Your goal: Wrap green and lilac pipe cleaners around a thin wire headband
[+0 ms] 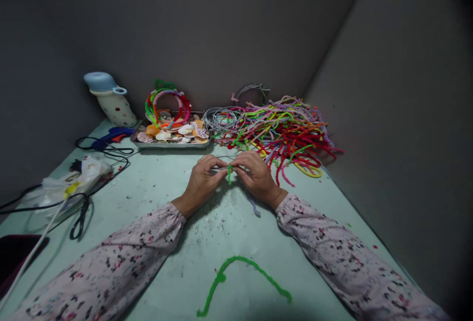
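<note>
Head view: left hand (201, 179) and right hand (256, 176) meeting fingertip to fingertip just before the tray of shells (170, 136), both pinching a short green pipe cleaner (229, 173) wound on thin wire. Heap of coloured pipe cleaners (281, 131) right of the tray; scissors (79, 217) well left.

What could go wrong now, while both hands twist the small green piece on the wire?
1. The left hand and right hand pinch a short green pipe cleaner; it may slip loose.
2. The sleeve could sweep the long green pipe cleaner off the table.
3. The colourful pile lies close and may snag.
</note>
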Demonstrator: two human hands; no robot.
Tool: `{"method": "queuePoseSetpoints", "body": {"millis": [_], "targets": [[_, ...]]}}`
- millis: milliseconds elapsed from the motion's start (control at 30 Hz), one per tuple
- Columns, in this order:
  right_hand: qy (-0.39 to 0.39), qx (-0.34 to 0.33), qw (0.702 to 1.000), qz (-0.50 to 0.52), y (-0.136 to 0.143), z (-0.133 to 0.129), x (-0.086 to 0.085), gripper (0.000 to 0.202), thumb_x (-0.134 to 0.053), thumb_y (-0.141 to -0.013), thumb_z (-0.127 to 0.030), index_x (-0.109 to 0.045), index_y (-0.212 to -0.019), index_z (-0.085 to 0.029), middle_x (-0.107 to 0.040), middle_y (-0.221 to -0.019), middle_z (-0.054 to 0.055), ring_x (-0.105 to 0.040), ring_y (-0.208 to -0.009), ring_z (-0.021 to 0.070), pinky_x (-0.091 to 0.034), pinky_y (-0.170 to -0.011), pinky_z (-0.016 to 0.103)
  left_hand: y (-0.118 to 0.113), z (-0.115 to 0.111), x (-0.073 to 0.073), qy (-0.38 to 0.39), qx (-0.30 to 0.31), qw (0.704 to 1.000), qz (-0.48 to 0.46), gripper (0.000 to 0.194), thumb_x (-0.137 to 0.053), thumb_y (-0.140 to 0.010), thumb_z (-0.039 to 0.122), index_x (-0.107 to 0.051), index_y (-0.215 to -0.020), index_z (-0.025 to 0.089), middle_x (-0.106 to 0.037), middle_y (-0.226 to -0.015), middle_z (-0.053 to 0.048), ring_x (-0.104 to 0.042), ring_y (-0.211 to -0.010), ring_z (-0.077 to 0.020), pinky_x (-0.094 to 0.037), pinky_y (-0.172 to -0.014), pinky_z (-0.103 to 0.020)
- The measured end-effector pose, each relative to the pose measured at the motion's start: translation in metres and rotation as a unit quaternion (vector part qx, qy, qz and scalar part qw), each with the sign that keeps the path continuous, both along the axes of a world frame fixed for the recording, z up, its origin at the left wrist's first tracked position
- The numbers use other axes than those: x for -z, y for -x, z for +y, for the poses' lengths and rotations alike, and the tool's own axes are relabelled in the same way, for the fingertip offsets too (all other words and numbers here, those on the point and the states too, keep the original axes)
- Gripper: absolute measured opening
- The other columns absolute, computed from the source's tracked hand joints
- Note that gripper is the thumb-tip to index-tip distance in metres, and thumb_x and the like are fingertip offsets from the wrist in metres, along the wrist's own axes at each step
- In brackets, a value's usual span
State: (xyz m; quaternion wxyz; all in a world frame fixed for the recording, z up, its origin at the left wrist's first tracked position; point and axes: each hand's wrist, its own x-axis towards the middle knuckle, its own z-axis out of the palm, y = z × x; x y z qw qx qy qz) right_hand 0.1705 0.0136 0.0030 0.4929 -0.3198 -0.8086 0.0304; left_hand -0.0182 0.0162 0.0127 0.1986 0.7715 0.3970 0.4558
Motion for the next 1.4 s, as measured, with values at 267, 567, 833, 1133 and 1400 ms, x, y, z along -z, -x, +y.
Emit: {"method": "queuePoseSetpoints", "body": {"millis": [267,567,833,1133,1400], "targets": [[0.006,-0.001,1.000,0.001,-0.0003,-0.0004,-0.0008,0.013,-0.055,-0.092,-0.021,-0.064,-0.102,-0.023,-0.067,-0.094,0.006,-0.059,-0.096,0.0217,-0.049,-0.089,0.043,-0.0008,-0.0003,0.0010,-0.004,-0.006,1.000,-0.005,0.005,-0.067,-0.081,0.022,-0.068,-0.085,0.019,-0.069,-0.083,-0.001,-0.061,-0.083,-0.0175,-0.046,-0.079,-0.031],[0.005,0.004,1.000,-0.002,0.0003,-0.0004,-0.0014,0.011,-0.056,-0.092,-0.020,-0.063,-0.100,-0.022,-0.067,-0.092,0.006,-0.059,-0.096,0.0218,-0.049,-0.087,0.042,-0.0007,-0.0006,-0.0002,-0.007,-0.005,1.000,0.003,0.005,-0.068,-0.080,0.023,-0.068,-0.084,0.019,-0.069,-0.083,-0.002,-0.061,-0.083,-0.0177,-0.046,-0.079,-0.031],[0.002,0.003,1.000,-0.005,0.0014,-0.0017,-0.0027,0.011,-0.055,-0.092,-0.020,-0.063,-0.099,-0.023,-0.067,-0.091,0.006,-0.059,-0.095,0.0217,-0.049,-0.087,0.042,-0.0017,-0.0020,-0.0006,0.006,-0.017,1.000,0.009,0.004,-0.067,-0.081,0.024,-0.068,-0.083,0.020,-0.069,-0.081,-0.001,-0.061,-0.082,-0.0178,-0.045,-0.080,-0.032],[0.002,0.001,1.000,-0.010,0.0011,-0.0008,-0.0008,0.011,-0.055,-0.091,-0.020,-0.063,-0.099,-0.023,-0.066,-0.092,0.006,-0.059,-0.094,0.0217,-0.049,-0.087,0.042,-0.0040,-0.0043,-0.0034,0.021,-0.046,0.998,0.027,0.009,-0.071,-0.079,0.028,-0.067,-0.078,0.020,-0.069,-0.080,0.000,-0.061,-0.082,-0.0184,-0.043,-0.084,-0.034],[0.000,0.004,1.000,-0.014,0.0013,0.0004,0.0013,0.012,-0.055,-0.091,-0.019,-0.064,-0.099,-0.022,-0.066,-0.092,0.006,-0.059,-0.095,0.0216,-0.048,-0.089,0.041,-0.0040,-0.0044,-0.0021,0.013,-0.051,0.998,0.028,0.011,-0.069,-0.080,0.032,-0.066,-0.078,0.021,-0.068,-0.079,0.000,-0.060,-0.082,-0.0188,-0.042,-0.085,-0.035]]}}
